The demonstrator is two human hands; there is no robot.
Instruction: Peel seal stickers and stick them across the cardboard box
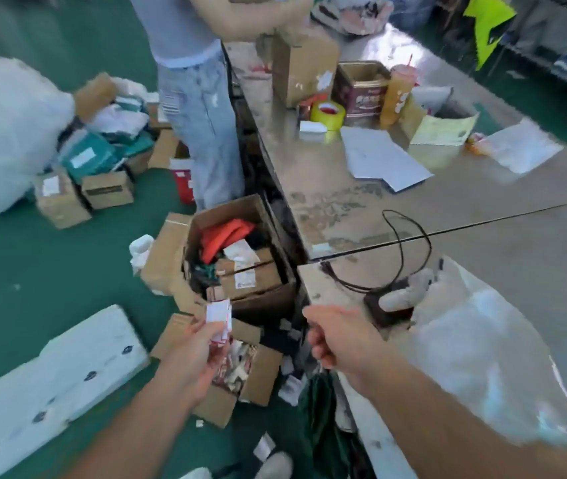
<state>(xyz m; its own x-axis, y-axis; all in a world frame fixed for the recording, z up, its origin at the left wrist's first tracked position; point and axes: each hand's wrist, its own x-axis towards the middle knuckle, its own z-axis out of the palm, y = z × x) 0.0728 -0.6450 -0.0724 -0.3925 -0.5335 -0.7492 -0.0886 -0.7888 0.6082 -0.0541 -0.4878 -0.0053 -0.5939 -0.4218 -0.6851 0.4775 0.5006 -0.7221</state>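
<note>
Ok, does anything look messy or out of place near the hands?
Yes: white paper scraps lie scattered on the green floor beside the small open cardboard box, not in it. The left hand holds the seal stickers above that box.

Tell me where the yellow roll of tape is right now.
Head view, upper middle: the yellow roll of tape sits on the grey table, in front of the upright brown cardboard box and beside the dark red tin.
</note>
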